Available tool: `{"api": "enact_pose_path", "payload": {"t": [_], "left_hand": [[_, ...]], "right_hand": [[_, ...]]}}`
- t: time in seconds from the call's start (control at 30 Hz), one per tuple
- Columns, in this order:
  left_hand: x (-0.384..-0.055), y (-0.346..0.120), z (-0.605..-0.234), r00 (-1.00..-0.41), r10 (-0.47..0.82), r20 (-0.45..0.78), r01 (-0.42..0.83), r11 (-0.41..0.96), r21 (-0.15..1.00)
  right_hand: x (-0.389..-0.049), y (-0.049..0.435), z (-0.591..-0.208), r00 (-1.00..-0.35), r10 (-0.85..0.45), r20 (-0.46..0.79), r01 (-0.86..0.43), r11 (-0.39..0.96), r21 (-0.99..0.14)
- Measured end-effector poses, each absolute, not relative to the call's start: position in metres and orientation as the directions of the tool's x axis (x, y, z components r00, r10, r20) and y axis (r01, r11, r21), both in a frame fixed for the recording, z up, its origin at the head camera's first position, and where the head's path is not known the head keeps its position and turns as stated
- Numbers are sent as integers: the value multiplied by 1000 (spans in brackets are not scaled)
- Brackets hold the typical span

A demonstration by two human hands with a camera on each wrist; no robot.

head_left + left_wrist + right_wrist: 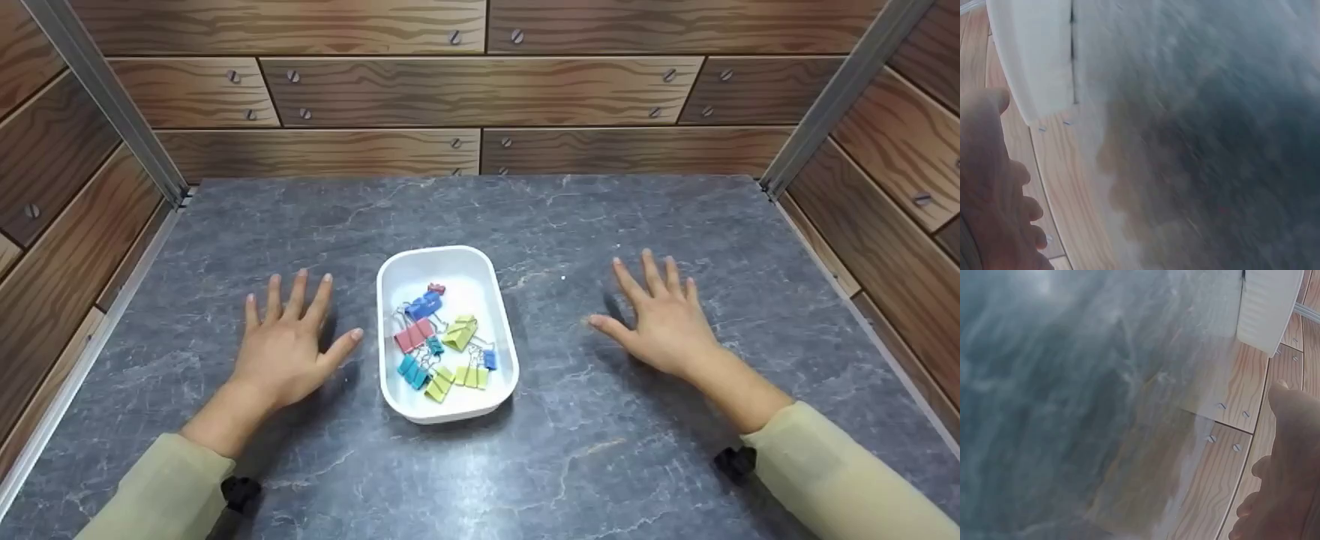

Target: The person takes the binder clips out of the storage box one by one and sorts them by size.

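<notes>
A white rectangular tray with rounded corners stands on the table between the two hands. Inside it lie several binder clips: a pink clip, a blue clip, a teal clip, a yellow-green clip and a tiny red clip, among others. To the tray's left, my left hand is spread palm down, its thumb pointing at the tray wall. My right hand is spread likewise, farther off to the right. Neither hand holds anything. Both wrist views show the tray's outer side wall beyond the thumb.
The grey marbled table is bounded by wood-patterned panels at the back and both sides. Metal posts rise at the back corners. A small white speck lies right of the tray. Dark wrist devices sit at the cuffs.
</notes>
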State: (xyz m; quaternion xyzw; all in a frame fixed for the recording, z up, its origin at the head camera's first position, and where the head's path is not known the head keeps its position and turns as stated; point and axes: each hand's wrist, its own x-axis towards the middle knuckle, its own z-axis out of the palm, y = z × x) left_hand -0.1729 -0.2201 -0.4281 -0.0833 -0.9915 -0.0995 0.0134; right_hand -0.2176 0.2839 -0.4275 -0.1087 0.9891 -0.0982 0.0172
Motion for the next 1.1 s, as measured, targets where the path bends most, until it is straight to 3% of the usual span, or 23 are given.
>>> {"api": "enact_pose_path", "payload": {"t": [0.4,1.1], "left_hand": [[-181,-185,-420,-969,223,106,246,904,348],[-189,-168,-449,-964,233,128,258,702,664]], "right_hand": [[-219,260,-404,-961,-275,17,-272,937,-220],[-225,189,-371,-875,-460,150,-482,803,-351]]}}
